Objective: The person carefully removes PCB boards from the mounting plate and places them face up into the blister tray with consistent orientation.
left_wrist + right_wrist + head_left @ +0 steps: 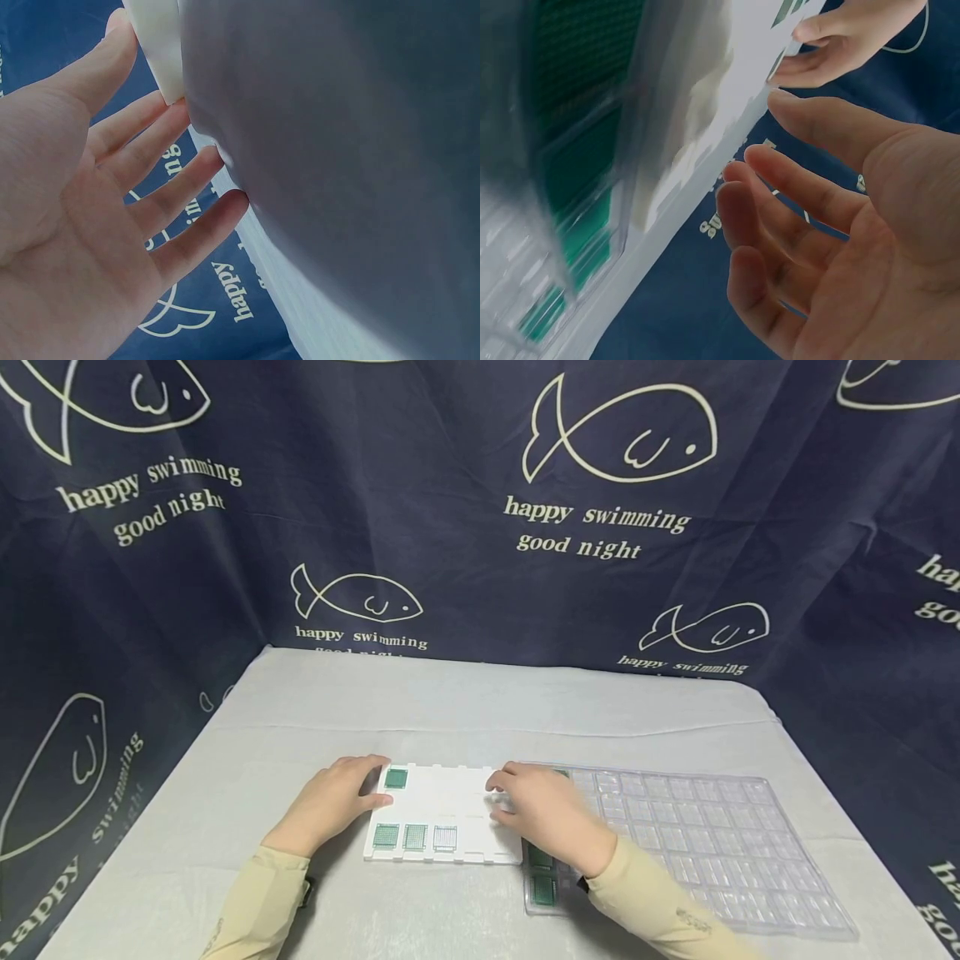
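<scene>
A white flat panel with notched edges [472, 793] lies on the cloth. One small green perforated circuit board [396, 778] sits at its upper left, and three more, including a middle one [415, 837], line its near side. My left hand [333, 802] touches the panel's left end with thumb and fingers extended; the left wrist view shows the fingertips at the white edge [161, 64]. Over the panel's right end is my right hand [551, 818]. Its fingers are loosely bent with nothing between them in the right wrist view, and it partly hides the clear tray beside it.
To the right, a clear plastic tray [806, 860] with many compartments adjoins the panel. Green circuit boards [543, 889] lie in its left column. A pale cloth [450, 693] covers the table, and dark blue curtains with fish prints [465, 485] stand behind and at both sides.
</scene>
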The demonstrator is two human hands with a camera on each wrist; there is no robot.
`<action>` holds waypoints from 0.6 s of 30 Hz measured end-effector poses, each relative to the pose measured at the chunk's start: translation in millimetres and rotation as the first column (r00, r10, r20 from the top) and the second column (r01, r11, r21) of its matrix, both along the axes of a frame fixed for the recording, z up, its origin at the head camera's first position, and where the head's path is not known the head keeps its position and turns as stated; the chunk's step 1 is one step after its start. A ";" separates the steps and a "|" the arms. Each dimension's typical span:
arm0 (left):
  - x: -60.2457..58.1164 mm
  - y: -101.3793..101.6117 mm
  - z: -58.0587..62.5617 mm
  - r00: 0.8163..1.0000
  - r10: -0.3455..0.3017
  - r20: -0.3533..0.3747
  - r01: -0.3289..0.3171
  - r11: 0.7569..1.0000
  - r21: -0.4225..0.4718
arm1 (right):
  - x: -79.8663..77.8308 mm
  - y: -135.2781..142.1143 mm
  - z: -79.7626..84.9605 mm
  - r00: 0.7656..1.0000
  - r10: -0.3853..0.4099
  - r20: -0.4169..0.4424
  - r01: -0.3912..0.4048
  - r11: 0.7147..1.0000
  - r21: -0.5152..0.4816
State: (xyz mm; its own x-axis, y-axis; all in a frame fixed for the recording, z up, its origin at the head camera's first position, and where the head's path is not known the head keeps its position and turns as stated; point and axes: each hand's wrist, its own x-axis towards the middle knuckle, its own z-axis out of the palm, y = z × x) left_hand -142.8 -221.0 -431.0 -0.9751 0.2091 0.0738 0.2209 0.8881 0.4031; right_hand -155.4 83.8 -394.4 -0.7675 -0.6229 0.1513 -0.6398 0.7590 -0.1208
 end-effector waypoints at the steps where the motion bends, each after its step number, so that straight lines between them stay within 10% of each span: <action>1: 0.0 -0.1 -0.3 1.000 0.000 -0.001 0.000 1.000 0.000 | 0.8 -2.1 -0.1 1.000 0.006 0.002 -0.006 1.000 0.002; 18: -1.0 -1.2 -1.3 1.000 -0.006 -0.013 0.006 1.000 -0.001 | 11.6 -28.7 -1.7 0.995 0.102 -0.015 -0.102 0.995 0.011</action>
